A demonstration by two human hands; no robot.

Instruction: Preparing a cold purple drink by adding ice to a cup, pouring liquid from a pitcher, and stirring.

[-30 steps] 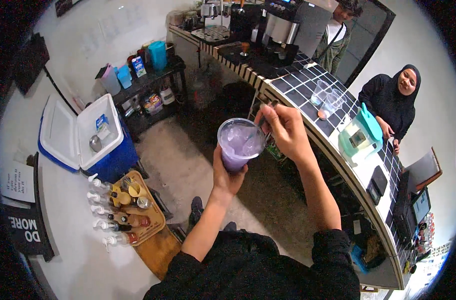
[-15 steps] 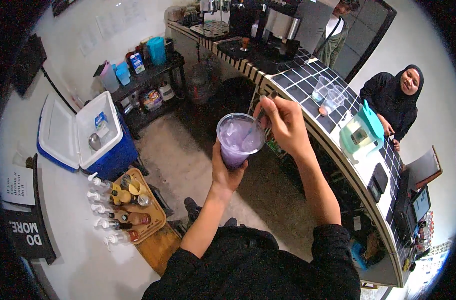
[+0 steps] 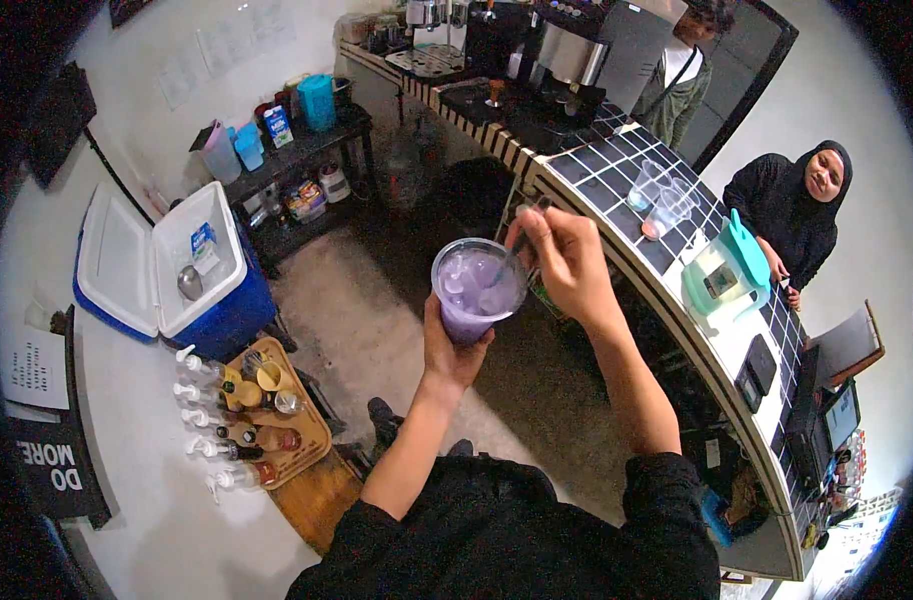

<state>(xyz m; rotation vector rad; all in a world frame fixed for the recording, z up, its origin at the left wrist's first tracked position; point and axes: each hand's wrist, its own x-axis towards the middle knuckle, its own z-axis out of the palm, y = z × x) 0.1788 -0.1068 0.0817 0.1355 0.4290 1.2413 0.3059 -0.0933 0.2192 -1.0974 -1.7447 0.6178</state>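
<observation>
A clear plastic cup (image 3: 466,322) of pale purple drink with ice stands upright in my left hand (image 3: 454,358), whose fingers wrap round its lower part. Above the cup's right rim, my right hand (image 3: 568,262) pinches the thin handle of a stirring spoon (image 3: 510,252). The spoon slants down into the drink among the ice cubes; its lower end is under the surface. Both hands are over the floor between the counter and the side table.
On the right, the tiled counter (image 3: 601,180) bears clear cups (image 3: 668,208) and a teal-lidded pitcher (image 3: 726,268). Two people stand beyond it. An open blue-and-white cooler (image 3: 216,325) and a tray (image 3: 311,425) of pump bottles lie on the left. A black shelf (image 3: 291,150) stands behind.
The cup has dropped slightly toward me, and my right hand has shifted a little down with the spoon. The spoon's position in the drink has changed slightly. The person at the back leans more into view.
</observation>
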